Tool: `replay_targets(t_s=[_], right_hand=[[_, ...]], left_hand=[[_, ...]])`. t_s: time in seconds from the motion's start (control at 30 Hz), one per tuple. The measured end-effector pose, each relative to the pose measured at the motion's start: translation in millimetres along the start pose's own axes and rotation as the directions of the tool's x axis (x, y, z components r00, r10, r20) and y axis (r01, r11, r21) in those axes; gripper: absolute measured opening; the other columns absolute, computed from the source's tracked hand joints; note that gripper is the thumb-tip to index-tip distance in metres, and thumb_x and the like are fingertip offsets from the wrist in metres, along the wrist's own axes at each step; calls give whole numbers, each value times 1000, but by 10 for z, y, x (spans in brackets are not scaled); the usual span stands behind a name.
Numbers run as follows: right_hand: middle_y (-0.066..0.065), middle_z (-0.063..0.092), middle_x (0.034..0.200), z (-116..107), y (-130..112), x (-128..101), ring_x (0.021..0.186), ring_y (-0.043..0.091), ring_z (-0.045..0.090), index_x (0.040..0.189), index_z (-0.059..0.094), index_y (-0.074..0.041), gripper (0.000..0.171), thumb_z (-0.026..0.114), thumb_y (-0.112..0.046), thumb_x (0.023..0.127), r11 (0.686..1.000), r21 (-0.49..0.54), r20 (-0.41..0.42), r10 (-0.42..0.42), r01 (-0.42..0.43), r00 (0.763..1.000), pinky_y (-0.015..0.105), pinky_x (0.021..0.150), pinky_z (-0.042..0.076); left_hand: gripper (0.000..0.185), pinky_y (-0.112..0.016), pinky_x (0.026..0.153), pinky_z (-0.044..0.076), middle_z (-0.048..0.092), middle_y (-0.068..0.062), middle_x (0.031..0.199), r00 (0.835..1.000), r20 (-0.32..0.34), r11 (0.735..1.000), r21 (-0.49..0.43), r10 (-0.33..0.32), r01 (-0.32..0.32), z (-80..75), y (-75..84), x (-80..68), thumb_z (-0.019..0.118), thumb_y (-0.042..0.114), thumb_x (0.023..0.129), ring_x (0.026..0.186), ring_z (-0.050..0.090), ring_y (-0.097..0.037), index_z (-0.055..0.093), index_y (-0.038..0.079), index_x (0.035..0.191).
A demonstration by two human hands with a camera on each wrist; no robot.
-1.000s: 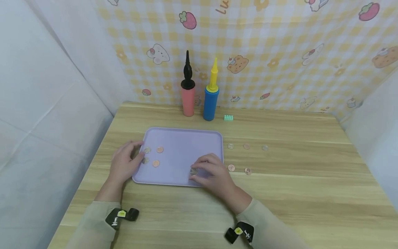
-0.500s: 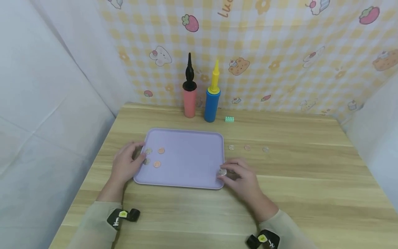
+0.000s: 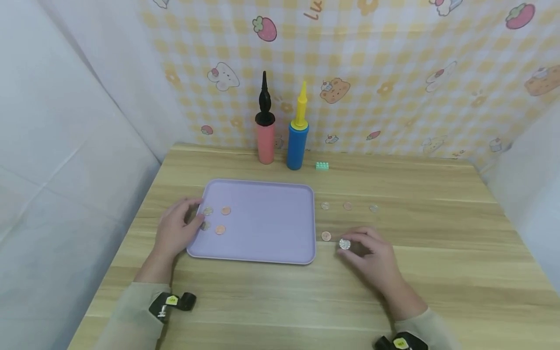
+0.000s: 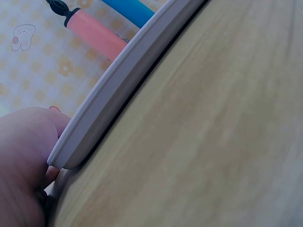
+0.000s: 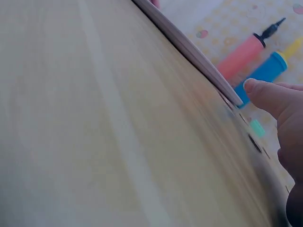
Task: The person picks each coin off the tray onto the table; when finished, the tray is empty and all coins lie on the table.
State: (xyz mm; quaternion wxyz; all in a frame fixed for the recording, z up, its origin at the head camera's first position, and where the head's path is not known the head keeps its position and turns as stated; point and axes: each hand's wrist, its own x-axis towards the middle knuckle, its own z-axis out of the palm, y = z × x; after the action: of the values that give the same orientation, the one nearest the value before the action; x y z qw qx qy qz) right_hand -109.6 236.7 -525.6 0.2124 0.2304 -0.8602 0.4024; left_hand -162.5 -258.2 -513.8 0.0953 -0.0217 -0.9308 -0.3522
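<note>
My left hand (image 3: pixel 177 228) holds the left rim of a lavender tray (image 3: pixel 267 221), with the thumb over the edge. On the tray near it lie two silver coins (image 3: pixel 208 211) and two copper coins (image 3: pixel 225 210). To the right of the tray, my right hand (image 3: pixel 372 255) pinches a silver coin (image 3: pixel 344 244) between thumb and fingers, its face showing. Just left of that coin lies a copper coin (image 3: pixel 325 236) on the wooden table. In the right wrist view, the thumb (image 5: pixel 272 97) shows, but the pinched coin does not.
Behind the right hand, a row of loose coins (image 3: pixel 347 206) lies on the table (image 3: pixel 420 218). A pink hand pump (image 3: pixel 265 143) and a blue hand pump (image 3: pixel 296 148) stand at the back, beside a mint toy brick (image 3: pixel 322 166). A patterned cloth hangs behind.
My right hand has moved rightward from above the tray to the bare table, carrying the silver coin. It now covers the spot where another copper coin lay. The left hand keeps its place.
</note>
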Motion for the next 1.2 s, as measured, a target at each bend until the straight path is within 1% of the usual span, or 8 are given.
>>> replay_targets(t_s=[0.2, 0.4, 0.5, 0.6, 0.7, 0.87, 0.93, 1.2], right_hand=[[2, 77, 108, -243, 182, -69, 103, 10, 70, 103, 82, -11, 43, 99, -1, 66, 996, -83, -42, 38, -42, 998, 11, 100, 47], [2, 76, 106, -476, 315, -123, 102, -5, 64, 104, 82, -10, 43, 99, 3, 66, 981, -157, -70, 103, -113, 992, 5, 95, 44], [1, 77, 104, -551, 348, -133, 101, -3, 64, 104, 82, -9, 41, 99, 1, 68, 970, -194, -53, 140, -148, 989, 3, 94, 42], [1, 77, 104, -588, 364, -141, 100, 6, 65, 105, 82, -10, 39, 99, -3, 71, 955, -239, -29, 172, -174, 985, 4, 95, 39], [1, 77, 103, -605, 366, -150, 101, 15, 64, 106, 82, -11, 37, 98, -7, 73, 944, -257, -5, 214, -209, 977, 10, 94, 41], [3, 78, 102, -643, 321, -140, 104, 23, 60, 104, 82, -11, 32, 97, -10, 76, 928, -267, 31, 279, -261, 960, 35, 93, 43], [4, 77, 101, -654, 302, -135, 103, 24, 58, 102, 82, -11, 28, 96, -11, 77, 923, -270, 43, 294, -273, 955, 41, 91, 42], [8, 74, 103, -672, 289, -128, 103, 28, 56, 101, 84, -10, 23, 94, -12, 81, 912, -294, 67, 317, -285, 946, 44, 85, 42]], left_hand=[[39, -74, 121, 18, 60, -24, 148, 1000, -2, 1000, 0, 13, -13, -8, -6, 0, 68, 14, 101, 150, 36, -54, 66, 5, 138], [39, -73, 122, 18, 61, -24, 148, 1000, -7, 1000, -4, 18, -18, 3, 2, 8, 68, 14, 100, 150, 37, -54, 66, 4, 138], [39, -73, 122, 18, 61, -24, 148, 1000, -10, 1000, -6, 25, -25, 9, 6, 15, 68, 14, 100, 150, 37, -53, 66, 5, 138], [39, -73, 122, 18, 61, -23, 148, 1000, -12, 1000, -9, 24, -24, 12, 4, 11, 68, 13, 100, 150, 37, -53, 66, 5, 138], [39, -73, 122, 17, 61, -23, 148, 1000, -10, 1000, -10, 19, -19, 9, 3, 2, 69, 13, 100, 150, 37, -53, 66, 4, 138], [42, -72, 123, 16, 58, -24, 151, 1000, 2, 1000, -6, 1, -1, 4, 7, -3, 68, 15, 101, 151, 35, -53, 64, 5, 142], [43, -72, 123, 16, 57, -24, 152, 1000, 6, 1000, -4, -3, 3, 4, 5, -2, 68, 16, 101, 151, 35, -53, 63, 5, 143], [43, -73, 122, 18, 58, -25, 151, 1000, 2, 1000, -4, -3, 3, 10, -16, -6, 69, 16, 101, 150, 36, -52, 63, 5, 142]])
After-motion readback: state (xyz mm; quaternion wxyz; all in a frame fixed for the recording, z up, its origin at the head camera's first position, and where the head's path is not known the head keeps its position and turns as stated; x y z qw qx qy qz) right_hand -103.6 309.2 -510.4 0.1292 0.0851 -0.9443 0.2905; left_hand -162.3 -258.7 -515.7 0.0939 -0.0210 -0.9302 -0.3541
